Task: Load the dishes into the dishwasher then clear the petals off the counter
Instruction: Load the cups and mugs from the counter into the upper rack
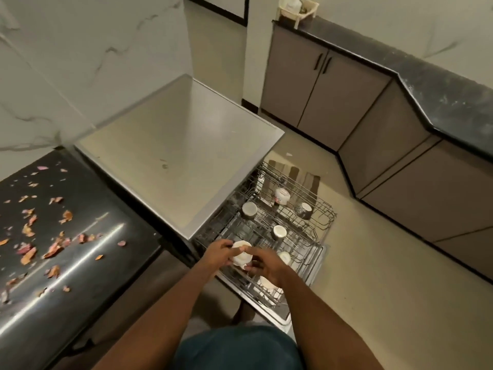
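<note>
While both hands meet over the pulled-out rack (317,252), the left hand (217,253) curls its fingers round a white cup (241,256) and the right hand (262,265) pinches the same cup from the other side. More cups sit upside down across the rack, which juts from a steel dishwasher (184,153) with a bare flat top. Left of it, pink and orange petals (34,231) lie scattered on a glossy black counter (88,263). Beige floor, brown cabinets (317,92) and marbled walls surround it.
</note>
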Demonstrator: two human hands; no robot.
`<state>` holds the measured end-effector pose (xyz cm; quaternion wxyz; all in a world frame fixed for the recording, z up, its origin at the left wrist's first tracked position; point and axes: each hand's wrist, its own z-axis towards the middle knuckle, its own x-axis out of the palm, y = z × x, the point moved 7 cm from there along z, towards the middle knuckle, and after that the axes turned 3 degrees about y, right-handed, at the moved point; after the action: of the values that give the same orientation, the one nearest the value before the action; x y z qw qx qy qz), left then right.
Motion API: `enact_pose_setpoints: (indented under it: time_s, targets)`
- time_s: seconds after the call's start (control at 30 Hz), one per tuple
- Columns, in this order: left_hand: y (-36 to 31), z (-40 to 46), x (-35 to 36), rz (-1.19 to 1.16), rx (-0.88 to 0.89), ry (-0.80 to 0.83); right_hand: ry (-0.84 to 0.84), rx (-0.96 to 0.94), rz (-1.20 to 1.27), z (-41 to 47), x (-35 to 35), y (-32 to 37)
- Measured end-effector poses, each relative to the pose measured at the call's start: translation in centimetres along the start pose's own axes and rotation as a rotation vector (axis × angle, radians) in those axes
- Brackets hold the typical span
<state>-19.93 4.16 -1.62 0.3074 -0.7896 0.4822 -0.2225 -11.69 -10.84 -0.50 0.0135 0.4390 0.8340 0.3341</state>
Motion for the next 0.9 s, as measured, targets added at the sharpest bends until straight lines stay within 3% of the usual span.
enact_pose_setpoints:
  time_s: [0.23, 0.5, 0.9]
  targets:
    - [-0.1, 2.7, 7.1, 0.011, -0.082, 0.021, -0.074, 0.003, 0.202, -0.5, -6.2, -2.4]
    - [0.8, 7.0, 9.1, 0.034, -0.227, -0.003, -0.185, 0.016, 0.449, 1.3, -9.1, -4.6]
    - [0.2, 16.8, 10.1, 0.323, -0.244, 0.123, -0.332, 0.031, 0.501, 8.4, -13.6, -4.3]
